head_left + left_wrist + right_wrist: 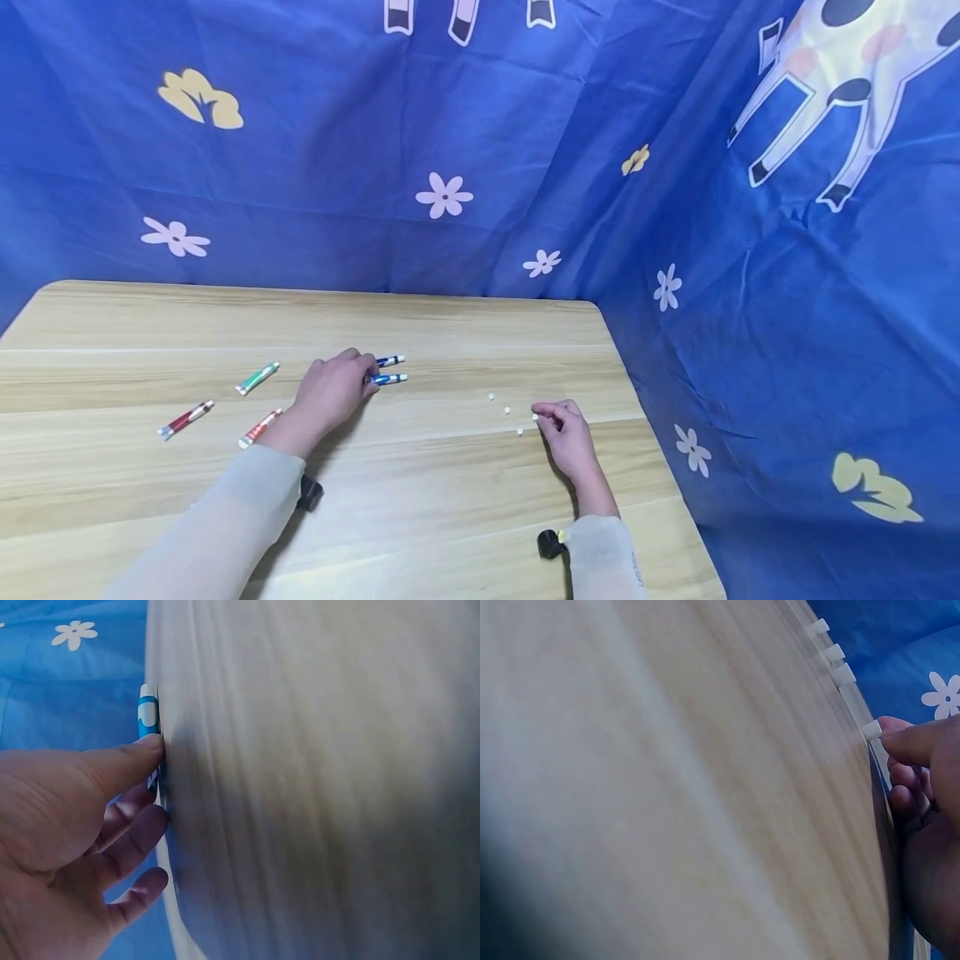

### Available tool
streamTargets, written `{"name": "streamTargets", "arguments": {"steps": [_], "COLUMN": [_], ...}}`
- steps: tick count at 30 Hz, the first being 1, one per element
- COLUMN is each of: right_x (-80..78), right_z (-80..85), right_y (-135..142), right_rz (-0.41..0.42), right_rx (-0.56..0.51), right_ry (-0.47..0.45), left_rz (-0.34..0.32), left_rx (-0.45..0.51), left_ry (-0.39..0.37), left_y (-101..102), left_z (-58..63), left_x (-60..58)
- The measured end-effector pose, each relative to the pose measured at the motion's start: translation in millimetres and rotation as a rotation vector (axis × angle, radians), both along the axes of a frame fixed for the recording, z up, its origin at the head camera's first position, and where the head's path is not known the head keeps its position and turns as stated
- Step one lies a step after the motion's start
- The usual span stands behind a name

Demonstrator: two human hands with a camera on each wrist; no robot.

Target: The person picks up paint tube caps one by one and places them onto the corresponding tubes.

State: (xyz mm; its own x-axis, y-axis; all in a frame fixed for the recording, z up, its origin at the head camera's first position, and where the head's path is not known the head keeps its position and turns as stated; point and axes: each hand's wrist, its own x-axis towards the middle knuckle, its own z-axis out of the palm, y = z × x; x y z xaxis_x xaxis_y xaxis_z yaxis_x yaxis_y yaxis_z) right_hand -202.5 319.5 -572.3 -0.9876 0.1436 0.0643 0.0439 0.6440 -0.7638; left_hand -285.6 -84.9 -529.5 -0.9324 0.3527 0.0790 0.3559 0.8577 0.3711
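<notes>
My left hand (336, 390) rests on the table, thumb and finger gripping a blue paint tube (390, 379). In the left wrist view the thumb lies on the blue tube (148, 712), its white end pointing away. Just behind it lies a second, darker blue paint tube (390, 361), partly hidden by the fingers. On the right, my right hand (568, 437) pinches a small white cap (535, 417) between thumb and forefinger, at the tabletop. Seen from the right wrist, that white cap (872, 730) sits at the fingertips, the other fingers curled.
Three more small white caps (507, 410) stand on the wooden table (420, 517), left of the right hand. Left of the left arm lie a green tube (258, 378), a dark red tube (185, 420) and an orange-red tube (260, 427). A blue patterned cloth (322, 208) hangs behind.
</notes>
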Motion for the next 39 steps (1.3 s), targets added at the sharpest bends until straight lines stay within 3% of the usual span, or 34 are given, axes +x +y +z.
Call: {"name": "streamTargets", "arguments": {"steps": [11, 22, 33, 39], "right_x": [-0.5, 0.0, 0.9, 3.2], "right_z": [2.8, 0.2, -1.5, -0.8], "right_y": [-2.9, -2.8, 0.1, 3.2], "right_rz": [0.013, 0.014, -0.005, -0.038], "right_rx": [0.024, 0.02, 0.009, -0.047], "right_ry": [0.016, 0.036, 0.017, -0.003], "left_rz": [0.047, 0.071, 0.078, 0.102], "left_rx": [0.031, 0.101, 0.106, 0.106], "left_ry": [-0.002, 0.036, 0.042, 0.036], "left_y": [-1.0, -3.3, -5.1, -18.5], "left_z": [0.1, -2.6, 10.4, 17.0], "left_x": [5.4, 23.3, 48.2, 67.8]}}
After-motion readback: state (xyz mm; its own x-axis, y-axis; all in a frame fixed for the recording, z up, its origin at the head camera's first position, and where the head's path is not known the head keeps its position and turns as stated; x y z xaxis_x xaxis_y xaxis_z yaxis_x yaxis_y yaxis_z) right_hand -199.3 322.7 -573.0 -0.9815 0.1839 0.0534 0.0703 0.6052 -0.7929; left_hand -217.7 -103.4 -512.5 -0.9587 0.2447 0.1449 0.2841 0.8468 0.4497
